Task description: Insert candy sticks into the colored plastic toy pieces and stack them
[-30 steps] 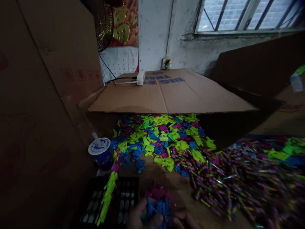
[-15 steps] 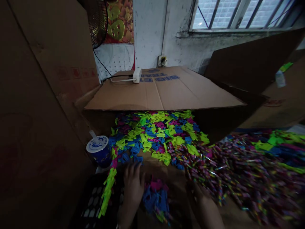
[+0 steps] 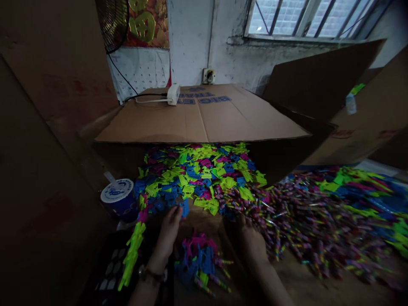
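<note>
My left hand (image 3: pixel 169 233), wearing a dark wristband, reaches to the near edge of the plastic pile. Its fingers are closed, with a small blue plastic piece (image 3: pixel 185 208) at the fingertips. My right hand (image 3: pixel 251 240) is at the left edge of the thin multicoloured sticks (image 3: pixel 306 221); its fingers curl inward, and what they hold is hidden. Between my forearms lies a small heap of blue and pink plastic pieces (image 3: pixel 202 255) with several sticks among them. Beyond my hands, yellow-green, blue and pink plastic pieces (image 3: pixel 204 170) spill from a cardboard box (image 3: pixel 204 121).
A blue lidded cup (image 3: pixel 119 202) stands at left, beside a chain of yellow-green pieces (image 3: pixel 132 255) over a black crate (image 3: pixel 110 272). A white power adapter (image 3: pixel 174 94) rests on the box flap. More plastic pieces (image 3: pixel 366 191) lie at far right.
My left hand's spread fingers have closed at a blue piece. My right hand has moved forward and its fingers have curled. The camera view has shifted slightly right.
</note>
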Motion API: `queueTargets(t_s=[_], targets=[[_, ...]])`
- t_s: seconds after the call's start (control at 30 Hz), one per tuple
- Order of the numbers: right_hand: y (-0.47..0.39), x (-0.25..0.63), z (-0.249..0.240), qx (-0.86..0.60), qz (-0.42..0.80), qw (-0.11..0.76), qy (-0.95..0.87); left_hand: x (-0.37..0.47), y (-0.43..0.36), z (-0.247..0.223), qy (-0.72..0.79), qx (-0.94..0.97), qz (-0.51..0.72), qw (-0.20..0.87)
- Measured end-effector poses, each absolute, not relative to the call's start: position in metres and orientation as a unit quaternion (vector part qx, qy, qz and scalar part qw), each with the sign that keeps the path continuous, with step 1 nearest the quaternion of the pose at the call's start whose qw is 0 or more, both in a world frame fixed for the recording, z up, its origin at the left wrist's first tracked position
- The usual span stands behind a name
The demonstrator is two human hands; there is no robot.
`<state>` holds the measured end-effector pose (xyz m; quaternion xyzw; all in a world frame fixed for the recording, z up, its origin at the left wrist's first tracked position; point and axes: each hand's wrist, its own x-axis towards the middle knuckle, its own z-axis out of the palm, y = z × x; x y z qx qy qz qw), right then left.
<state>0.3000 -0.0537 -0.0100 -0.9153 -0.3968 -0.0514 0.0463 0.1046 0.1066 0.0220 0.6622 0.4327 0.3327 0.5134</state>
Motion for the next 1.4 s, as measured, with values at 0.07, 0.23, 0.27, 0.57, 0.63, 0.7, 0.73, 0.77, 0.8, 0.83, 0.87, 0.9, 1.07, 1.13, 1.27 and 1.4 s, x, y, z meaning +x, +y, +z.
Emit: queueTargets(t_s=[0.07,0.23,0.27,0.57,0.63,0.7,0.73,0.77,0.8,0.83,0.87,0.9,1.07,1.13,1.27,1.4], targets=[[-0.057,0.302,-0.01,-0.908,-0.048,0.131,-0.394,0.1,0.094,0.034,0.416,0.517,0.314,0.679],[-0.067,0.29,0.008,-0.821,0.04,0.442,-0.359,0.091,0.061,0.06,0.364,0.315,0.269,0.834],[-0.068,0.28,0.017,-0.794,0.102,0.493,-0.342,0.09,0.055,0.064,0.366,0.342,0.27,0.822],[-0.064,0.2,0.088,-0.592,0.402,0.65,-0.256,0.083,0.035,0.081,0.309,0.399,0.261,0.823],[-0.063,0.2,0.086,-0.562,0.428,0.658,-0.261,0.081,0.034,0.085,0.301,0.396,0.243,0.833],[-0.062,0.203,0.082,-0.537,0.457,0.66,-0.261,0.078,0.034,0.088,0.291,0.396,0.229,0.84],[-0.062,0.204,0.08,-0.528,0.469,0.66,-0.257,0.077,0.034,0.089,0.288,0.395,0.225,0.843],[-0.062,0.205,0.08,-0.52,0.48,0.661,-0.249,0.076,0.033,0.089,0.285,0.394,0.221,0.846],[-0.062,0.205,0.079,-0.514,0.492,0.661,-0.238,0.075,0.033,0.089,0.283,0.394,0.219,0.847],[-0.061,0.205,0.079,-0.508,0.505,0.66,-0.228,0.075,0.033,0.088,0.282,0.394,0.219,0.847],[-0.061,0.205,0.078,-0.502,0.517,0.658,-0.217,0.075,0.033,0.087,0.281,0.396,0.216,0.847],[-0.06,0.205,0.078,-0.5,0.527,0.656,-0.207,0.076,0.033,0.086,0.28,0.398,0.213,0.847],[-0.06,0.204,0.064,-0.508,0.516,0.66,-0.2,0.083,0.033,0.078,0.308,0.391,0.222,0.839],[-0.062,0.204,0.057,-0.524,0.496,0.663,-0.202,0.086,0.032,0.075,0.319,0.405,0.226,0.826],[-0.068,0.198,0.049,-0.582,0.43,0.654,-0.219,0.089,0.025,0.066,0.359,0.446,0.245,0.782],[-0.065,0.192,0.046,-0.637,0.364,0.624,-0.269,0.083,0.025,0.053,0.379,0.481,0.252,0.749]])
